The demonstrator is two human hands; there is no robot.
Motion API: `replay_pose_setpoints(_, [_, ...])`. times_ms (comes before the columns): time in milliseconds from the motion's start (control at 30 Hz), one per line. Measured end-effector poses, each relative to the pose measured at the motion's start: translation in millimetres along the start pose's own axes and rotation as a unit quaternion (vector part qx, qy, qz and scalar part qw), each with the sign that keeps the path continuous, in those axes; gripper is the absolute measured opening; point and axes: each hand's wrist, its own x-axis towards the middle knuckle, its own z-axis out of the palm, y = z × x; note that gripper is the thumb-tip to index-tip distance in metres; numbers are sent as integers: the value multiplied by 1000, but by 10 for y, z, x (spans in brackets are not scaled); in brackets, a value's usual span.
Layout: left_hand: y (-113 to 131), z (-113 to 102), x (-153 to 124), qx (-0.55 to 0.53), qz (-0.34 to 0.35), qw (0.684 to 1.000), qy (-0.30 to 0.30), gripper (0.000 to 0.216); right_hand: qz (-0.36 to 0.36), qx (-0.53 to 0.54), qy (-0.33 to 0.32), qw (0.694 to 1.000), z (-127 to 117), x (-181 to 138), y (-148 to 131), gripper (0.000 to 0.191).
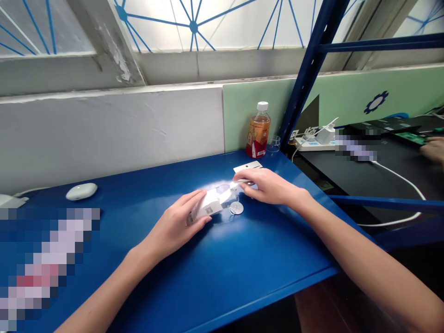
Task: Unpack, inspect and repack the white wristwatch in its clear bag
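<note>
My left hand (pixel 175 224) is closed around a small white box (pixel 207 206) with a printed label, resting on the blue table (pixel 208 277). My right hand (pixel 268 186) pinches a thin white piece (pixel 239 183) that reaches toward the box's open end. A small round silver disc (pixel 236 208) lies on the table between the hands. A flat white card (pixel 247 166) lies just beyond my right hand.
A white oval case (pixel 82 191) sits at the left. A drink bottle with a white cap (pixel 258 130) stands at the back by a blue rack post (pixel 305 74). A white power strip (pixel 314 142) with cables lies on the black bench, where another person's hand (pixel 433 149) shows.
</note>
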Motion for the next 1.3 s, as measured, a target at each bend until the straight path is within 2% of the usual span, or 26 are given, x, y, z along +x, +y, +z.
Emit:
replay_pose_setpoints(100, [9,-16,-1,-10,-9,1000,6,56,29,59,87,994,-16,4,30,17])
replay_pose_setpoints(167, [9,-26,1,-17,-17,1000,-1,56,58,116,158,979,-29,11,41,17])
replay_pose_setpoints(267, [5,-39,5,-29,-21,999,-19,55,118,212,254,936,-29,31,65,30])
replay_pose_setpoints(333, [9,-40,4,-30,-18,999,-27,56,150,292,279,902,-5,50,91,37])
replay_pose_setpoints(433, [27,-28,-6,-29,-11,998,-54,57,170,417,264,853,50,82,123,43])
replay_pose_setpoints(567, [75,-32,-19,-22,-9,997,-77,63,174,552,190,793,85,99,83,44])
replay_pose_setpoints(667, [193,-87,-1,-31,-16,998,-47,69,186,592,133,773,81,84,-14,42])
replay_pose_setpoints(767, [427,-152,63,-97,-9,995,13,53,182,610,99,765,87,96,-145,37])
replay_pose_setpoints(800, [518,-163,95,-135,-10,991,13,46,179,619,102,758,94,119,-195,35])
replay_pose_setpoints(867, [690,-158,173,-220,-38,974,-28,38,180,636,119,741,116,204,-303,32])
replay_pose_setpoints(933, [817,-119,262,-314,-79,945,-43,32,198,644,123,729,146,336,-411,30])
replay_pose_setpoints(1000, [877,-62,344,-433,-140,890,-25,35,199,666,147,704,179,487,-497,28])
replay_pose_setpoints(1067, [875,-6,401,-575,-185,796,-24,34,174,716,153,659,215,615,-545,24])
replay_pose_setpoints(1133, [832,38,418,-674,-201,709,-56,33,141,777,97,606,254,687,-551,30])
replay_pose_setpoints(1167, [805,56,413,-706,-205,675,-67,32,126,801,65,582,274,697,-542,34])
replay_pose_setpoints(1233, [759,86,382,-743,-208,631,-77,32,108,827,13,551,312,671,-514,41])
replay_pose_setpoints(1300, [740,110,341,-760,-217,609,-73,33,107,834,-9,541,342,609,-487,43])
